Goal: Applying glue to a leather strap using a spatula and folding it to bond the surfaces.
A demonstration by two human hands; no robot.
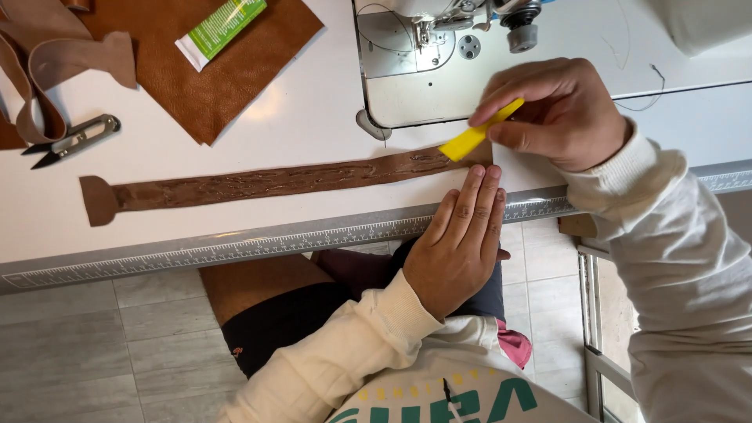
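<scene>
At the upper left of the frame, pale leather strips (47, 55) curl over the edge of a white table (313, 125). Just below them a small pair of thread snips (74, 141) lies on the table, blades pointing left. To their right, a large brown leather piece (204, 78) fills the top of the frame, with a green and white tube (219, 27) resting on it.

Across the middle runs a long brown leather strap (266, 182), its rounded tab end at the left and its surface shiny with wet streaks. It lies flat on the table, just above a metal ruler strip (235, 249) set along the table's near edge.

Right of centre, the left hand (458, 251) reaches up from the lower middle, flat and open, fingers together, their tips pressing on the strap's right end. Above it, at the top of the frame, sits the bed of a sewing machine (415, 70).

At the right, the right hand (560, 110) is closed in a pinch around a flat yellow spreader (478, 135), whose lower tip touches the strap's right end, just above the left fingertips. Both arms wear cream sleeves.
</scene>
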